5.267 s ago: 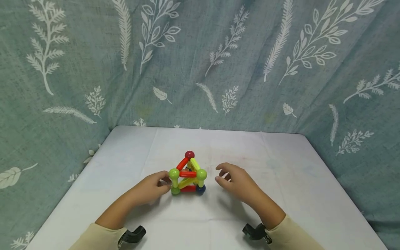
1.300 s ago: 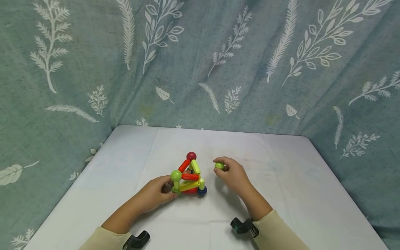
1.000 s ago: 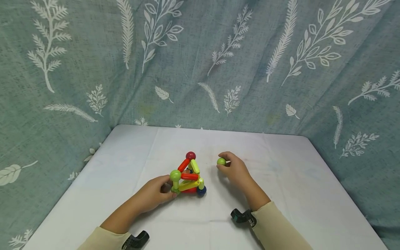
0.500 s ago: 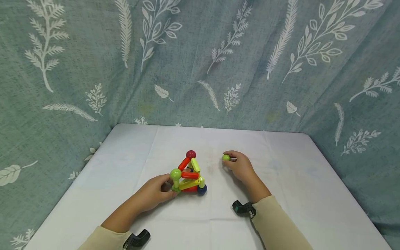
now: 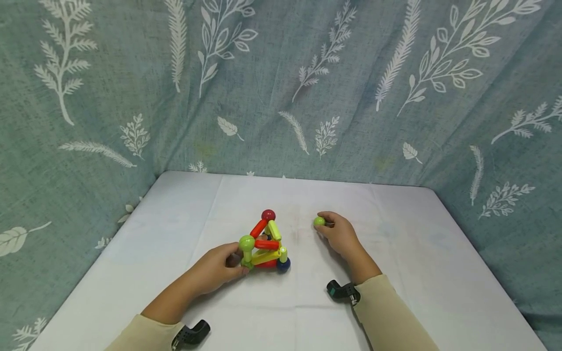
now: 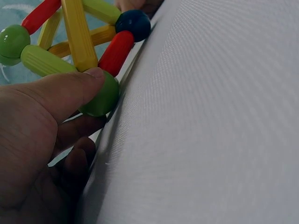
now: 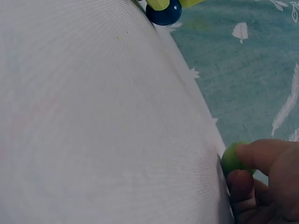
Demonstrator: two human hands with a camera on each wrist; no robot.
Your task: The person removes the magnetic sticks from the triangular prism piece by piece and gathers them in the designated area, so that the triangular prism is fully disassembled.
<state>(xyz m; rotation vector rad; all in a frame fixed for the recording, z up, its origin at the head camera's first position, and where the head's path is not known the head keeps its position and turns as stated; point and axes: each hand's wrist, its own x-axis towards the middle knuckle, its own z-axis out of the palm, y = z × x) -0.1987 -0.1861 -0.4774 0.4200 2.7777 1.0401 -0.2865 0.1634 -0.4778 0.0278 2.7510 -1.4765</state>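
A small frame of magnetic rods and balls (image 5: 266,245) stands on the white table, with a red ball (image 5: 268,215) at its top and a dark blue ball (image 5: 283,264) at its lower right. My left hand (image 5: 215,268) grips its lower left corner; in the left wrist view the thumb presses on the green corner ball (image 6: 103,97). Off to the right, my right hand (image 5: 342,236) pinches a loose light green ball (image 5: 319,221) between thumb and fingers, at the table's surface. At the frame's right, a short light green rod (image 5: 283,253) has a bare upper end.
The white cloth-covered table (image 5: 281,317) spreads around both hands. A teal curtain with white leaf prints (image 5: 272,87) hangs behind and at both sides. Each wrist carries a black camera mount (image 5: 193,334).
Since the oldest frame, the upper right green ball has come off the frame into my right hand. That hand has carried it right and away, slowing lately. My left hand took hold of the corner.
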